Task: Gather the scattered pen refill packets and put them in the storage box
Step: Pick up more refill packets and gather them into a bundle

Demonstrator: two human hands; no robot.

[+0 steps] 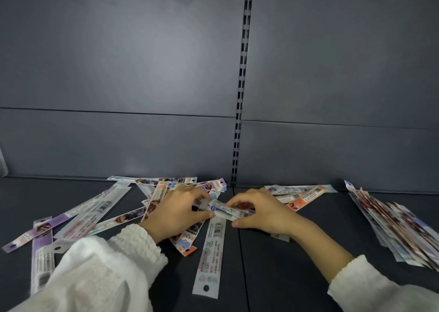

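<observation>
Scattered packets fan across the shelf, the left hand closes its grip on one end of a crosswise refill bundle, the right hand pinches the other end, no storage box in sight.

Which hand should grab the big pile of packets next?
Probably the right hand: the pile lies on its side, nearer to it. The left hand is farther, across the packet both hands pinch.

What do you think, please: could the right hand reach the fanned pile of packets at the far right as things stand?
Probably yes: only bare shelf lies between the right hand and the fanned pile, though it shares a packet with the left hand now.
</observation>
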